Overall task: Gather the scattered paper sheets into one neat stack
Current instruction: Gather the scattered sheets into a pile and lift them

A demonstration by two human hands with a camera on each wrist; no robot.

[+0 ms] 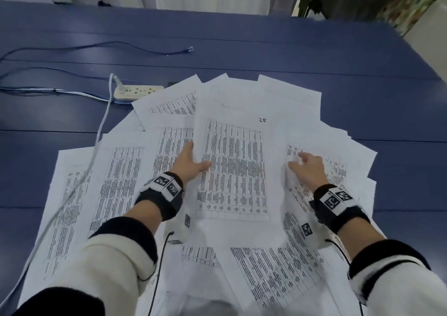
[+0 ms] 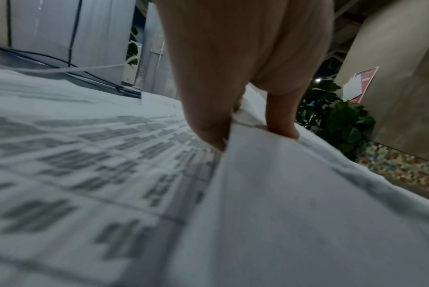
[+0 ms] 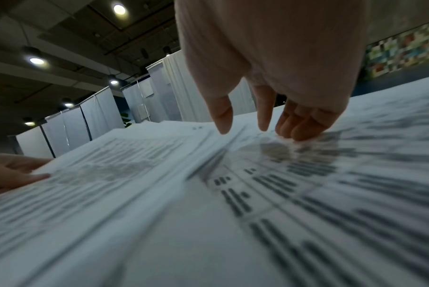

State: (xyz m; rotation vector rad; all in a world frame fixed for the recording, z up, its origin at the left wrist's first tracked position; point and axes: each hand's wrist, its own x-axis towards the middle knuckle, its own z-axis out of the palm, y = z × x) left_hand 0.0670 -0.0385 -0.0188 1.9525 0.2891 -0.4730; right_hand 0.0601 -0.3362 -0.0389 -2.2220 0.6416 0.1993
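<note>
Many printed paper sheets point(image 1: 116, 185) lie fanned across the near half of the blue table point(image 1: 314, 56), overlapping one another at differing angles from the far left round to the near right, so none of the spread is yet squared into a pile. The left hand point(image 1: 191, 164) grips the left edge of a small held bundle point(image 1: 233, 168) at the centre, its top page marked "25"; in the left wrist view the thumb point(image 2: 280, 124) lies on top and the fingers point(image 2: 206, 120) tuck beneath, a pinch that seems meant to keep the gathered pages together and raised so that more can be slid under or onto them. The right hand point(image 1: 308, 170) holds nothing: it hovers over the sheets to the right, fingers loosely spread and pointing down, and in the right wrist view the fingertips point(image 3: 299, 132) just meet the paper, probably to drag or lift the next page toward the bundle. A white power strip point(image 1: 139, 91) sits at the far left edge of the spread, partly touched by a sheet, and a pale cable point(image 1: 101, 131) runs from it toward the near left across several pages; those pages may catch when pulled.
</note>
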